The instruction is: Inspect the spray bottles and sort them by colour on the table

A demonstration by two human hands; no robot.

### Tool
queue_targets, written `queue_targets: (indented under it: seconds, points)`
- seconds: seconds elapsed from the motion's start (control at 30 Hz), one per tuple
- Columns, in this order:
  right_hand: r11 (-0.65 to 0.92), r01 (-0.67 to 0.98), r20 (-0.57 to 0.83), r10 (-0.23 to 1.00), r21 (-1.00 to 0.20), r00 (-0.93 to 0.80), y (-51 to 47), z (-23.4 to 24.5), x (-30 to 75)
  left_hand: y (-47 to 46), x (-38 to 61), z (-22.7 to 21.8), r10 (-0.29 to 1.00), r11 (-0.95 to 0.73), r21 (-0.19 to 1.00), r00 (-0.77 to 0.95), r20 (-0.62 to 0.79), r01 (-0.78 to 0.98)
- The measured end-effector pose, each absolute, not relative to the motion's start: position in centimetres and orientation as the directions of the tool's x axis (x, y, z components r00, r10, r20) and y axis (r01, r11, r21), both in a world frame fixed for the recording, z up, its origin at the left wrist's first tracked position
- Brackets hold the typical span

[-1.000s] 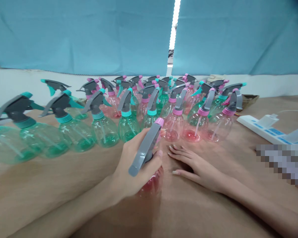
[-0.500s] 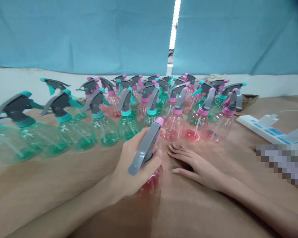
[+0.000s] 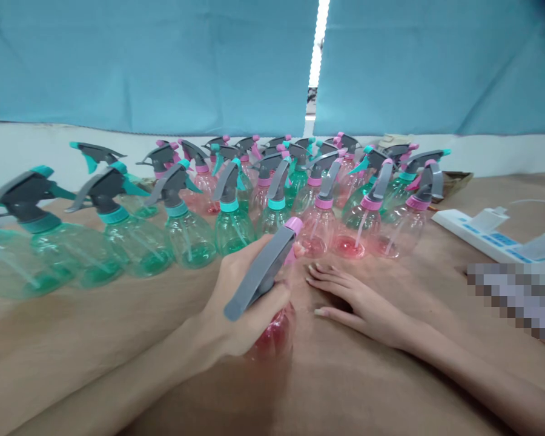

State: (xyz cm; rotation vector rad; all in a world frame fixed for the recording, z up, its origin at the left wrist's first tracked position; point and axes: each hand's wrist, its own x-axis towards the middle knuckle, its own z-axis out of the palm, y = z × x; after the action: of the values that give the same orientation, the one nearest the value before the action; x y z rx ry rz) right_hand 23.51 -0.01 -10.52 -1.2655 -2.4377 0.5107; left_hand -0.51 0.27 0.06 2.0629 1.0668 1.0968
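A pink spray bottle point(image 3: 276, 334) with a grey head and pink nozzle stands near the middle of the brown surface. Wrapped around its neck, under the grey head, is my left hand point(image 3: 240, 297); the fingers on the far side are partly hidden. The nozzle points away from me and to the right. Just right of that bottle, my right hand point(image 3: 356, 300) rests flat on the surface with its fingers stretched out, holding nothing. Beyond both hands stands a front row of bottles, including a green spray bottle point(image 3: 191, 242) and a pink spray bottle point(image 3: 315, 236).
More green and pink spray bottles crowd behind the front row. At right lies a white power strip point(image 3: 485, 233) with plugs and a cable. A blue cloth point(image 3: 163, 66) hangs at the back beside a bright light strip point(image 3: 318, 54). A pixelated patch covers something at far right.
The head of the held spray bottle has turned slightly, its grey rear end shifting left. My left hand keeps its hold, and my right hand stays in place.
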Motion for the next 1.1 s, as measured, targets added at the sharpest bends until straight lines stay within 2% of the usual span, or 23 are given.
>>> queue_targets:
  seconds: [0.17,0.37,0.53,0.7,1.1]
  points:
    - [0.529,0.704,0.135,0.833,-0.474,-0.536,0.0,-10.4,23.6,0.3,-0.6,0.3,0.842,-0.509,0.762,0.416,0.344,0.400]
    - [0.533,0.705,0.131,0.831,-0.468,-0.541,0.0,-10.3,23.5,0.5,-0.7,0.4,0.813,-0.553,0.743,0.438,0.383,0.378]
    - [0.538,0.690,0.158,0.829,-0.484,-0.536,0.0,-10.5,23.5,0.5,-0.7,0.2,0.832,-0.521,0.771,0.419,0.364,0.366]
    - [0.534,0.684,0.161,0.831,-0.498,-0.532,0.0,-10.5,23.5,0.5,-0.6,-0.4,0.828,-0.552,0.740,0.362,0.429,0.384]
    - [0.532,0.695,0.141,0.831,-0.483,-0.538,0.0,-10.5,23.7,0.5,-0.5,-0.7,0.836,-0.547,0.721,0.318,0.447,0.426]
